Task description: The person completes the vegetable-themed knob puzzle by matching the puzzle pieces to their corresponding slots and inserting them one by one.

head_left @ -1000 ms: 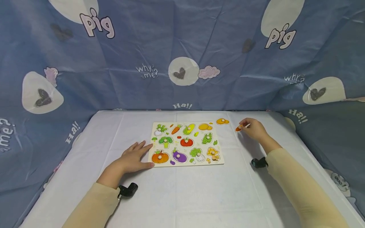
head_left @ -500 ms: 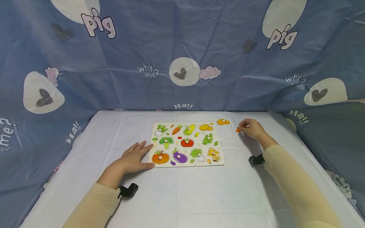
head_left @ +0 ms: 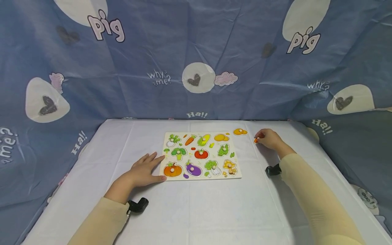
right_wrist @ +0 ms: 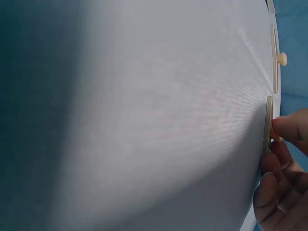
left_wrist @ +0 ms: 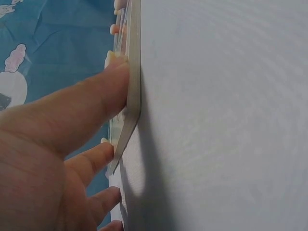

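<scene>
A wooden vegetable peg puzzle board (head_left: 186, 162) lies on the white table, most of its pictures filled with knobbed pieces. My left hand (head_left: 144, 172) spreads its fingers at the board's left side, the thumb (left_wrist: 98, 96) on the near left corner and the index fingertip on the left edge. Off the board's right side, my right hand (head_left: 269, 139) pinches a small orange carrot puzzle piece (head_left: 256, 140), mostly hidden by the fingers. The right wrist view shows that piece (right_wrist: 268, 122) edge-on, close over the cloth, thumb and fingertips at its knob side.
A yellow potato puzzle piece (head_left: 240, 131) with a knob lies beyond the board's far right corner, left of the right hand. The board's carrot and potato pictures show no knob. A blue printed cloth (head_left: 153, 98) hangs behind the table (head_left: 220, 211).
The right hand turns slightly and its forearm shifts a little left, while the fingers cover more of the carrot puzzle piece. The left hand and the board stay put.
</scene>
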Motion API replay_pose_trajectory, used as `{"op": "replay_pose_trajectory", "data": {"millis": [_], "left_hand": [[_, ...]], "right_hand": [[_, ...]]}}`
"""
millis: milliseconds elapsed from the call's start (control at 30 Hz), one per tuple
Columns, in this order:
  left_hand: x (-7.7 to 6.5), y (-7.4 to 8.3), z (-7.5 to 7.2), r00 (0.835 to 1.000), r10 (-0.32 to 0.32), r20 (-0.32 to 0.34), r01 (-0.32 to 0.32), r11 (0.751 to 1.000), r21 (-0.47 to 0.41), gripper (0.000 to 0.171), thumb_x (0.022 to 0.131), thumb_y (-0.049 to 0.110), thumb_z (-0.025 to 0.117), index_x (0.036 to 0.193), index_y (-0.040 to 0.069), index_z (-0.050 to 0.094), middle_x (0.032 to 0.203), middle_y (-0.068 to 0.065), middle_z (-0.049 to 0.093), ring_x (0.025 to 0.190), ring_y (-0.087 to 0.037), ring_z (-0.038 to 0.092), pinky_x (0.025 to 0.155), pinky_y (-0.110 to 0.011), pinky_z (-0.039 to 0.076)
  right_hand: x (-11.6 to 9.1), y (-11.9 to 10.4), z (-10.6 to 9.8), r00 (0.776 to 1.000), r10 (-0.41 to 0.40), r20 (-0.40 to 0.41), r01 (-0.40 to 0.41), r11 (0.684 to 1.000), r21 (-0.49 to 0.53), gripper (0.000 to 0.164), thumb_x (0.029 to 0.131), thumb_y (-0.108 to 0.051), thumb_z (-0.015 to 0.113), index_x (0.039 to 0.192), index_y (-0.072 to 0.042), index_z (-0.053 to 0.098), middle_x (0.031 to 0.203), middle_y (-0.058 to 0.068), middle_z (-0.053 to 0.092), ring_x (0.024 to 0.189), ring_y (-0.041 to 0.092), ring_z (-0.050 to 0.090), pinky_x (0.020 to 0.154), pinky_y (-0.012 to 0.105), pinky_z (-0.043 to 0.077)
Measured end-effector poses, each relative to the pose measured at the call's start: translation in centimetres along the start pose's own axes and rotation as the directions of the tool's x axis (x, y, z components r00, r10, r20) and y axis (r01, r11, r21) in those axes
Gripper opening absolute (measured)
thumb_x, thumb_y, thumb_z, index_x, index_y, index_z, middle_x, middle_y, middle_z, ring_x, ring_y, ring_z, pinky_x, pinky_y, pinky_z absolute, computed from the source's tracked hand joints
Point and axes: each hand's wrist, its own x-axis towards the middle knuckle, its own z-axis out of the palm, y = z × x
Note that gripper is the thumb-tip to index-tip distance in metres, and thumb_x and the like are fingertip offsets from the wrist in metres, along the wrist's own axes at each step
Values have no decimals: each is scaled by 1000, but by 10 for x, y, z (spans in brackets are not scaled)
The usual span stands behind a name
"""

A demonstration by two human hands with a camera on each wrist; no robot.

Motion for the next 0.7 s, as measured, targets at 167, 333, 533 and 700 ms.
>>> {"op": "replay_pose_trajectory", "data": {"millis": [167, 333, 533, 700], "left_hand": [[0, 0, 1, 1000, -2, -3, 2, 1000, -3, 91, 84, 61, 70, 155, 14, 38, 162, -24, 24, 146, -53, 16, 111, -73, 15], [1, -1, 2, 1000, -3, -8, 3, 1000, 3, 91, 84, 62, 69, 155, 15, 38, 162, -23, 24, 146, -53, 16, 111, -74, 16], [0, -1, 2, 1000, -2, -9, 2, 1000, 3, 91, 84, 62, 70, 155, 15, 38, 162, -24, 24, 146, -53, 16, 111, -74, 16], [-1, 1, 1, 1000, -2, -8, 2, 1000, 3, 91, 84, 60, 70, 155, 14, 39, 162, -24, 24, 146, -53, 16, 111, -73, 16]], "right_hand": [[0, -1, -2, 1000, -12, 4, 12, 1000, -17, 13, 94, -7, 62, 105, -1, 67, 105, 16, 63, 91, 29, 54, 82, 41, 44], [0, -1, -3, 999, -37, 10, 38, 998, -48, 12, 94, -7, 63, 104, -2, 68, 100, 14, 64, 86, 27, 53, 76, 37, 43], [-1, -2, -3, 999, -28, 42, 31, 997, -65, 12, 96, -8, 61, 105, -3, 67, 102, 13, 65, 85, 25, 54, 75, 36, 44], [-6, -4, -3, 998, -39, 54, 43, 996, -72, 11, 97, -8, 61, 105, -4, 67, 105, 13, 65, 87, 25, 55, 78, 38, 45]]}}
